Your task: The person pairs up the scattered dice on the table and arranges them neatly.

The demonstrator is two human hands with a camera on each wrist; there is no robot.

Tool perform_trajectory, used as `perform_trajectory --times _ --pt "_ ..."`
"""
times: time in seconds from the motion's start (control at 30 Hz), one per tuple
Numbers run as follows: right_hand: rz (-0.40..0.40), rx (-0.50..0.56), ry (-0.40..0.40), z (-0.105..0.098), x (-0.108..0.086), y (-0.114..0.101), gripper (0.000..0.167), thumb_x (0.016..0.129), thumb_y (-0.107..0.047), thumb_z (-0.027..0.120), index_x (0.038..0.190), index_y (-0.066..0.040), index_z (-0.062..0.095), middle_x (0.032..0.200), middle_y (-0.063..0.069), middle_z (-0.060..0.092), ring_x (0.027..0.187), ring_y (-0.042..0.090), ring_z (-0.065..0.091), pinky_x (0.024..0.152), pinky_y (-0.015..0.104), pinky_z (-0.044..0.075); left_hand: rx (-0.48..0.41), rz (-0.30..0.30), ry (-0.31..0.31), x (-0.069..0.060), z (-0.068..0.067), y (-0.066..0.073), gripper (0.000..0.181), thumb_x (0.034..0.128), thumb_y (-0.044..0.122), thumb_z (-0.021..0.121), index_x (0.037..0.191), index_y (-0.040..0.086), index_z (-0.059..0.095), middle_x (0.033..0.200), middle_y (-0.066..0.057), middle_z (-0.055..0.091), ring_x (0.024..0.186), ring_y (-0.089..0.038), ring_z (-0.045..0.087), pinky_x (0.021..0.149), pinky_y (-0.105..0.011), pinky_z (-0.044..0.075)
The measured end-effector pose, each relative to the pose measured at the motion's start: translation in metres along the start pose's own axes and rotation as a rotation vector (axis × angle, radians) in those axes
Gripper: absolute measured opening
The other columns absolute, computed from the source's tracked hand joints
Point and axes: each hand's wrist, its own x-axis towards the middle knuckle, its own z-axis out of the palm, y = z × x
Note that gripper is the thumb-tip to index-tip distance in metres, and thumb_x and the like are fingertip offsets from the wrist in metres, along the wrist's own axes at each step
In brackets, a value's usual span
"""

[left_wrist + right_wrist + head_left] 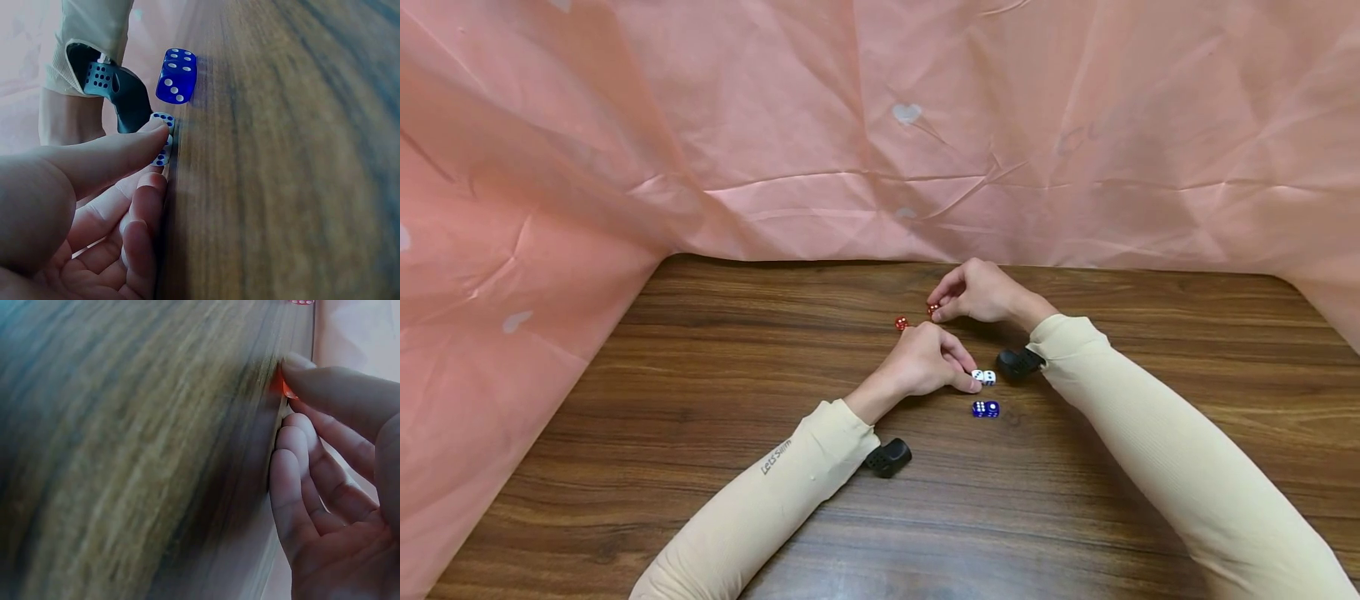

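My left hand (925,360) pinches a white die (977,376) between thumb and fingers on the table. Right beside it sits a second white die (990,377). In the left wrist view the thumb covers part of the white dice (164,119). Farther back, my right hand (988,292) pinches a red die (932,309), which is mostly hidden behind the thumb in the right wrist view. Another red die (902,322) lies to its left, just beyond the left hand. Two blue dice (986,409) stand side by side nearer me than the white ones.
The dice are on a brown wood-grain table (715,350). A pink cloth (775,125) with pale hearts hangs along the back and sides. Black wrist devices (889,458) stick out below both cream sleeves, close above the tabletop.
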Motion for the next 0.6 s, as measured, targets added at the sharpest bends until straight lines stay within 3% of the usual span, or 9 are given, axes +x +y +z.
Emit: perform_trajectory --times 0.27,0.6 --pt "0.004 0.015 0.043 -0.001 -0.005 0.004 0.015 0.089 -0.029 0.088 0.098 -0.019 0.085 0.088 -0.004 0.080 0.086 0.008 0.068 0.082 0.028 0.050 -0.004 -0.006 -0.008 0.000 0.000 0.000 0.014 0.0770 0.024 0.097 0.084 0.021 0.085 0.075 0.008 0.080 0.075 0.001 0.063 0.071 -0.020 0.042" --pt "0.037 0.036 0.098 -0.006 -0.026 0.007 0.017 0.090 -0.030 0.086 0.101 -0.017 0.084 0.088 -0.003 0.080 0.087 0.011 0.066 0.082 0.029 0.049 0.002 -0.007 -0.009 -0.001 -0.002 -0.002 0.015 0.0768 0.025 0.097 0.084 0.021 0.085 0.074 0.008 0.079 0.075 0.000 0.065 0.072 -0.020 0.043"
